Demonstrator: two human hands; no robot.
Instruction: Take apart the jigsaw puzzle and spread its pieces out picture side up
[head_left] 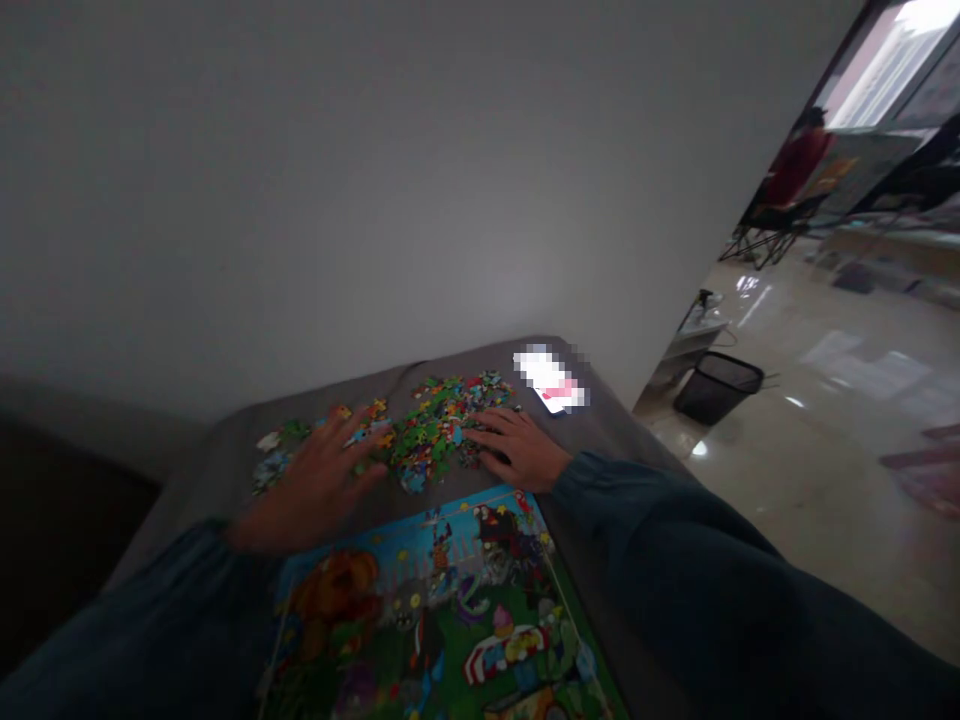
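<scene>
Loose jigsaw puzzle pieces (424,435) lie in a spread heap on a grey-covered table. My left hand (322,475), a little blurred, is over the left part of the heap with its fingers apart; I see nothing held in it. On the heap's right side rests my right hand (517,447), fingers stretched out onto the pieces, its fingertips among them. A smaller group of pieces (274,465) shows to the left of my left hand. Nearer to me lies a colourful cartoon puzzle picture (450,610), partly covered by my left forearm.
A phone (553,385) with a bright screen lies at the table's back right corner. The table (622,445) stands against a plain wall (420,200). To the right are a black waste bin (716,385) on a shiny floor and a seated person (799,165) farther off.
</scene>
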